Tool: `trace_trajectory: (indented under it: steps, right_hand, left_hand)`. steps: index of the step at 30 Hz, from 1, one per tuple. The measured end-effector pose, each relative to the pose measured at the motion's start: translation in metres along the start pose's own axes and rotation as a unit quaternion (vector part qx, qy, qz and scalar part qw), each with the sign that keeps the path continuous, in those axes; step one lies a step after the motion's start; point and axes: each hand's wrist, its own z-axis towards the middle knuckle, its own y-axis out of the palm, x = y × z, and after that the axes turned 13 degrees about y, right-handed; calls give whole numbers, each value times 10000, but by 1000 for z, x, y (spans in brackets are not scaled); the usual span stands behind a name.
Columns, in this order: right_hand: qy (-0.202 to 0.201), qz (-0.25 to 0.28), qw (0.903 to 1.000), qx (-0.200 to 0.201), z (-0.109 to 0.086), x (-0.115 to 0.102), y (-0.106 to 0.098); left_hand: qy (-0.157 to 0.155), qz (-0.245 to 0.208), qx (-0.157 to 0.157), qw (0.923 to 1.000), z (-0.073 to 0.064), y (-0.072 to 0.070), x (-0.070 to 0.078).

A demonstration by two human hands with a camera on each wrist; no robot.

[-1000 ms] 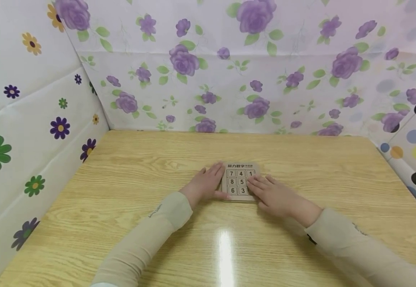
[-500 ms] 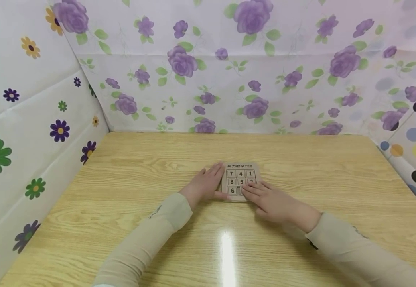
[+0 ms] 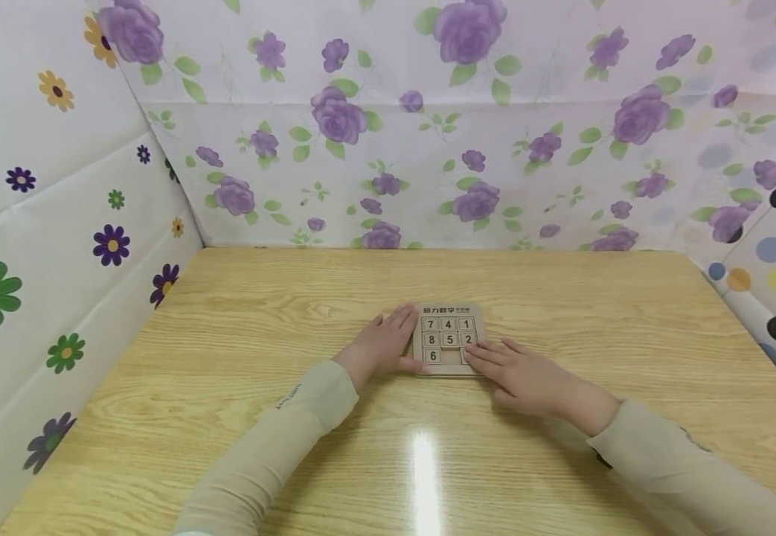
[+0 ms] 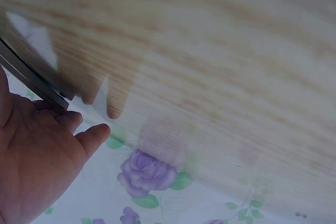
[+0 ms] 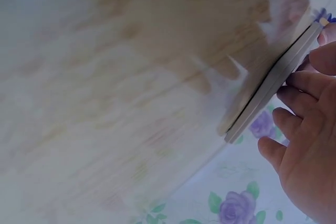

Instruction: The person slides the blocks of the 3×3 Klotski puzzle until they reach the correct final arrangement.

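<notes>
A square sliding number puzzle (image 3: 446, 310) lies on the table, a printed heading along its top. Its upper rows read 7, 4, 1 and 8, 5, 2. In the bottom row, a 6 tile (image 3: 433, 356) sits left and the middle slot is bare. My left hand (image 3: 382, 344) holds the puzzle's lower left corner, fingers along the left side, thumb at the front edge. My right hand (image 3: 524, 374) presses its straight fingertips on the bottom right tile, mostly covering it. Both wrist views show the puzzle edge-on, beside the left palm (image 4: 42, 156) and the right fingers (image 5: 302, 98).
The wood-grain table (image 3: 280, 290) reaches back to a cloth wall with purple roses (image 3: 341, 115). A daisy-patterned cloth (image 3: 59, 246) hangs on the left, a dotted one (image 3: 772, 249) on the right. A bright reflection (image 3: 422, 476) lies on the table in front.
My right fingers moved from the right column down to the bottom middle tile, then slid it right into the corner, baring the middle slot. The left hand stayed in place.
</notes>
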Motion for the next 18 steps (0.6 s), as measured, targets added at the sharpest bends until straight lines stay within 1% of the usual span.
trace_trajectory:
  steps: [6,11,18]
  right_hand:
    - [-43,-33,9999,94,2,-3,-3]
    - [-180,-1,9996,218,9,-12,-7]
    - [-268,28,9996,90,23,-28,-6]
  left_hand:
    - [-31,67,-53,10000,0,1,0]
    - [-26,111,-72,9999,0,1,-1]
    - [65,146,-29,9999,0,1,-2]
